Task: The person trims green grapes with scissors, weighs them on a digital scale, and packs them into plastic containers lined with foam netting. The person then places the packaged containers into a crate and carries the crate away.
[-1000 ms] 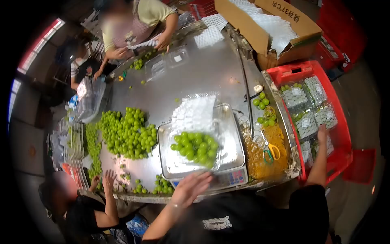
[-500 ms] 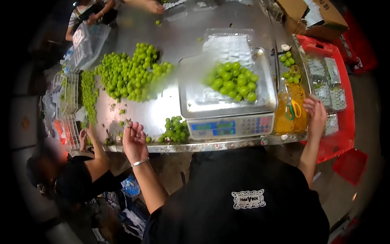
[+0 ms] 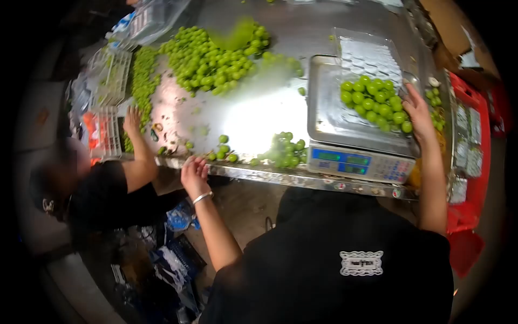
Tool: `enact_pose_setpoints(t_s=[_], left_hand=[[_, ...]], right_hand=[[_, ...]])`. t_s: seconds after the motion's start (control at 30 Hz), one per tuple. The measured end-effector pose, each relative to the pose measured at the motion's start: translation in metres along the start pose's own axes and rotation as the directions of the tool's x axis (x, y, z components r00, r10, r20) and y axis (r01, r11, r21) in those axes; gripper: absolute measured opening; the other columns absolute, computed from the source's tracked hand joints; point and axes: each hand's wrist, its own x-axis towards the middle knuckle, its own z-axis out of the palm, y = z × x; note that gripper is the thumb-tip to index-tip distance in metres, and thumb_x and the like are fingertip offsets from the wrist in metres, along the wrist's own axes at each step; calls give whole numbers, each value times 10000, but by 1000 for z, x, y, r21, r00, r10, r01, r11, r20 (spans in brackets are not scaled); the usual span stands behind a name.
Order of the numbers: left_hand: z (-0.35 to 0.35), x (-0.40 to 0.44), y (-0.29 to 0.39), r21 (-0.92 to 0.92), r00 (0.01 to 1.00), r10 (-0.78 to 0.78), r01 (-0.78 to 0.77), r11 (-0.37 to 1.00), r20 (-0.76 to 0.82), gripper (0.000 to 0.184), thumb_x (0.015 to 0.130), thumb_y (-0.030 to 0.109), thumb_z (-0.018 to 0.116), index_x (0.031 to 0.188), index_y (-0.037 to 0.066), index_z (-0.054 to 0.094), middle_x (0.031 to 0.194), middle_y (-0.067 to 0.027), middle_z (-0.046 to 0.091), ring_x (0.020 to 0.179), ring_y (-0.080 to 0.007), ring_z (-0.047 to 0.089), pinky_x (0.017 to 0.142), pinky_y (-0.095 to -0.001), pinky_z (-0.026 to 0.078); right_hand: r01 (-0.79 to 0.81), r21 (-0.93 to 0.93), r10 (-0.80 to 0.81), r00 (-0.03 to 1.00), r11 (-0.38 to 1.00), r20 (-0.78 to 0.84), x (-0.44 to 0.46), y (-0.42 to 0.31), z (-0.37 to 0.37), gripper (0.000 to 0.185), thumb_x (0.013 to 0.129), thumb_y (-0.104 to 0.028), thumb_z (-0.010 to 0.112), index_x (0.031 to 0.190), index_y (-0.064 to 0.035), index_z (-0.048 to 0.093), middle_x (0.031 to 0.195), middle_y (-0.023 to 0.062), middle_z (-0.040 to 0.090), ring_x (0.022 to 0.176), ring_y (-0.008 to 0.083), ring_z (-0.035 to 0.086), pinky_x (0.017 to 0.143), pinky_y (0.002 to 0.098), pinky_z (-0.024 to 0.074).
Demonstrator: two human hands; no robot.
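A bunch of green grapes [image 3: 375,102] lies in a clear plastic tray [image 3: 369,56] with a white padded liner, on the metal pan [image 3: 329,119] of a digital scale [image 3: 359,163]. My right hand [image 3: 420,114] grips the tray's right edge, close beside the grapes. My left hand [image 3: 195,171] is at the table's front edge, its fingers loosely bent and apart, with nothing visible in them. Just beyond it sits a small cluster of grapes [image 3: 222,151]. Another small bunch [image 3: 286,151] rests against the scale's left side, partly blurred.
A large grape pile [image 3: 210,62] covers the back left of the metal table [image 3: 253,113]. A co-worker's hand [image 3: 131,120] reaches toward smaller grapes [image 3: 143,81] beside white plastic crates [image 3: 110,78]. At right stands a red crate [image 3: 477,183] with packed trays; a cardboard box [image 3: 458,32] is behind.
My right hand has moved left from beside the scissors onto the tray. My left hand has drawn back to the table edge. The view has shifted, and the tray sits farther right on the pan.
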Motion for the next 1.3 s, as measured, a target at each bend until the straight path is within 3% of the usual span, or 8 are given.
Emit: enact_pose_setpoints(t_s=[0.17, 0.27, 0.4, 0.6, 0.83, 1.03, 1.1, 1.3], left_hand=[[2, 53, -38, 823, 787, 313, -567, 31, 531, 245, 766, 140, 539, 963, 2, 586, 859, -148, 597, 818, -329, 560, 760, -387, 440], [26, 71, -61, 862, 821, 283, -504, -45, 495, 220, 746, 123, 552, 936, 21, 595, 860, -192, 585, 848, -347, 544, 772, -406, 425], [36, 88, -64, 909, 909, -48, -412, 64, 415, 114, 735, 101, 553, 816, 25, 579, 815, -179, 601, 778, -350, 566, 702, -406, 446], [117, -9, 16, 574, 678, 209, -717, 395, 705, 57, 706, -14, 561, 754, 15, 550, 714, -145, 572, 707, -328, 553, 652, -376, 434], [88, 54, -72, 767, 747, -175, -620, 166, 641, 216, 691, 115, 620, 868, 1, 571, 886, -194, 569, 794, -337, 565, 734, -382, 458], [96, 32, -75, 830, 826, -77, -558, 28, 558, 167, 709, 61, 601, 860, 1, 567, 861, -172, 586, 774, -291, 581, 684, -347, 462], [91, 35, -85, 686, 754, 53, -622, 378, 655, 216, 715, 46, 546, 931, 33, 552, 882, -185, 568, 816, -324, 569, 707, -374, 464], [113, 38, -105, 637, 677, -41, -667, 386, 735, 261, 699, 40, 614, 946, -21, 555, 863, -136, 588, 779, -219, 590, 705, -293, 478]], right_hand=[[34, -153, -9, 986, 988, 165, -1, -6, 7, 559, 805, -9, 477, 1320, -13, 259, 1362, 138, 273, 1255, 284, 268, 980, 311, 279], [85, -184, -58, 987, 979, 147, -12, -1, 5, 525, 829, -73, 494, 1300, 16, 280, 1333, 129, 328, 1226, 262, 318, 986, 321, 274], [149, -97, -144, 988, 984, 58, -40, 3, -11, 441, 857, -96, 477, 1255, 37, 341, 1280, 132, 395, 1134, 233, 431, 930, 301, 348], [13, -10, -15, 983, 1000, -184, -83, 2, -53, 377, 874, -141, 467, 1204, 34, 410, 1180, 110, 481, 1016, 191, 513, 868, 273, 405], [4, -19, -8, 968, 1000, -249, -94, 18, -59, 343, 869, -89, 457, 1183, 44, 429, 1157, 103, 501, 980, 172, 529, 849, 268, 418], [-155, -685, -236, 866, 712, -441, -95, 123, -133, 378, 804, -61, 524, 1168, 5, 441, 1079, 161, 543, 941, 257, 552, 813, 312, 421], [-402, -841, -92, 882, 363, -462, -99, 142, -129, 408, 749, -47, 559, 1141, -18, 448, 1054, 207, 532, 974, 353, 514, 828, 368, 407], [-391, -816, -94, 878, 427, -469, -98, 135, -124, 438, 715, -26, 565, 1135, -26, 443, 1078, 213, 522, 1000, 372, 492, 835, 399, 401]])
